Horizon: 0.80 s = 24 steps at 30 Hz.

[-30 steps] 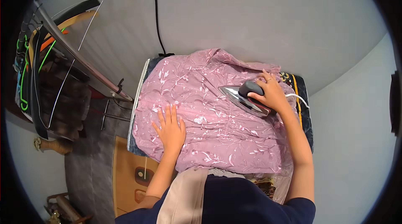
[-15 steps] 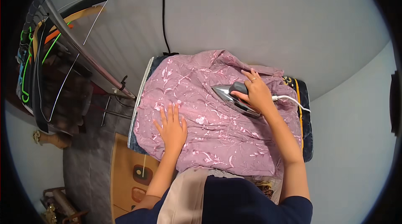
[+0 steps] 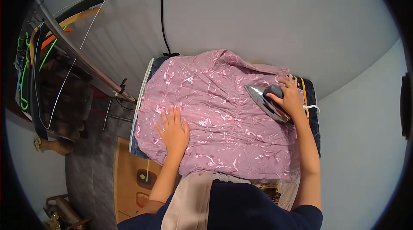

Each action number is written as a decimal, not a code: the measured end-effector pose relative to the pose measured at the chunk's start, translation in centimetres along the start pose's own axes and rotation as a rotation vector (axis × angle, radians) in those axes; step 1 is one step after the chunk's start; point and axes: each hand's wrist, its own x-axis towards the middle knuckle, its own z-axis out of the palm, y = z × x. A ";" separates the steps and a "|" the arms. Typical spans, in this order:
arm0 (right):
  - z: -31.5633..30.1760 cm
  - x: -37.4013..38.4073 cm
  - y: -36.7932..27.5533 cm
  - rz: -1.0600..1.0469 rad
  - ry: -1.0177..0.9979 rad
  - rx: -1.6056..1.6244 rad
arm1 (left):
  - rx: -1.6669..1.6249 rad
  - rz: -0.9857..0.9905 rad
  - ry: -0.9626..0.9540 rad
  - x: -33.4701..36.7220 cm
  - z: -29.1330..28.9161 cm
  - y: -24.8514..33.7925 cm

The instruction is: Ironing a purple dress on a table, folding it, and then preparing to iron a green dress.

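A pink embroidered garment point(image 3: 202, 139) lies spread over a padded dark board point(image 3: 138, 146), with gathered wrinkles down its middle right. My right hand point(image 3: 292, 97) is wrapped round the dark handle of a clothes iron point(image 3: 263, 101). The iron rests on the right part of the cloth, its pointed silver tip toward the upper left. From its back a white cord point(image 3: 312, 108) runs out to the right. My left hand point(image 3: 174, 131) lies flat on the left part of the garment, fingers spread and pointing away from me.
At the left stands a metal rack point(image 3: 73, 47) with several clothes hangers point(image 3: 48, 41) on it. A grey wall point(image 3: 258, 19) rises behind the board, with a black cable point(image 3: 163, 19) running down it. On the floor at the lower left lies a tan patterned mat point(image 3: 127, 182).
My right hand has drawn the iron to the right across the garment. The left hand stays flat in about the same place on the cloth.
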 end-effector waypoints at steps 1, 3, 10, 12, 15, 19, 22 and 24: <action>0.0 -0.2 -0.3 -0.065 -0.002 -0.064 | 0.004 -0.002 -0.004 0.0 -0.1 0.0; -0.1 -0.3 -1.7 -0.103 0.034 0.002 | 0.008 -0.006 -0.010 0.0 -0.3 0.0; 0.8 1.2 -12.1 -0.306 -0.039 0.204 | 0.075 -0.126 -0.011 -0.4 -0.9 -1.4; 2.4 1.7 -14.8 -0.353 -0.076 0.211 | 0.080 -0.139 0.000 -0.7 -1.1 -2.2; 4.0 2.2 -16.9 -0.359 -0.094 0.199 | 0.092 -0.157 0.026 -1.3 -1.1 -2.7; 3.5 1.7 -17.4 -0.364 -0.086 0.147 | 0.071 -0.151 0.024 -1.7 -1.2 -2.7; 1.9 0.1 -16.7 -0.374 -0.158 0.180 | 0.078 -0.159 0.037 -1.8 -0.7 -3.1; 1.5 -1.8 -15.0 -0.368 -0.166 0.247 | 0.074 -0.154 0.032 -1.7 -0.5 -3.2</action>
